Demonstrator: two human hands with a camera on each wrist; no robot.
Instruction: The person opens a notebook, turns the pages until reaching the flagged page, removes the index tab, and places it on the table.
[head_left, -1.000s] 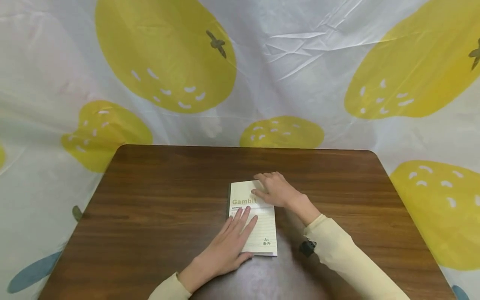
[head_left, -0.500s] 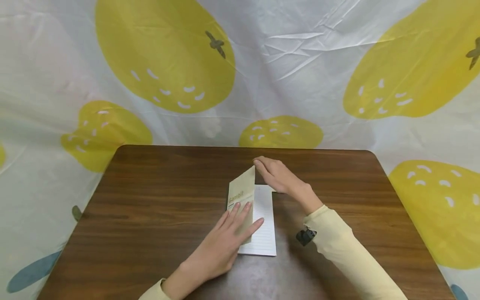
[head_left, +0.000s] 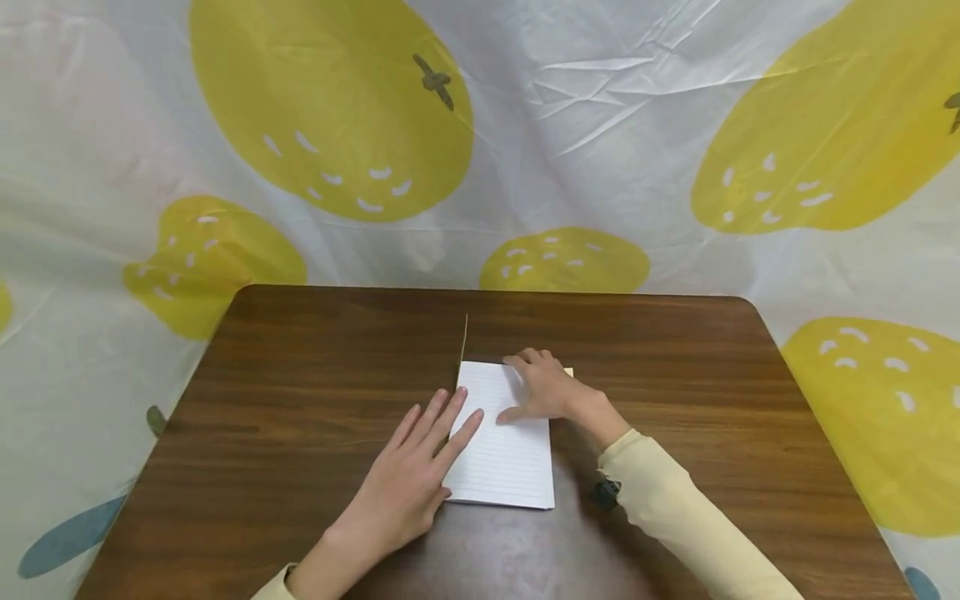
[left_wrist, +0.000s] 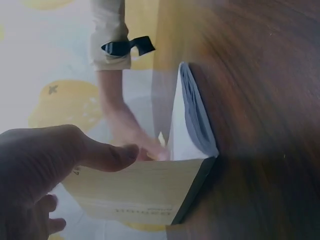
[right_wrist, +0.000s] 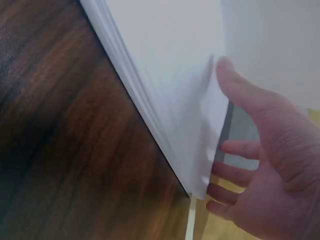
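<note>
1. My notebook point(head_left: 504, 450) lies mid-frame on the worktop point(head_left: 300, 400), its cover point(head_left: 462, 346) standing upright at the spine.
2. My left hand point(head_left: 420, 475) props that cover with straight fingers; my right hand point(head_left: 543, 390) presses the first page, fingers relaxed.
3. Opening step, I judge; next calls for laying the cover flat leftward.

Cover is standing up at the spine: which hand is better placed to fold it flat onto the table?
Probably the left hand: it lies at the notebook's spine side, beside the upright cover. The right hand rests on the lined page.
</note>
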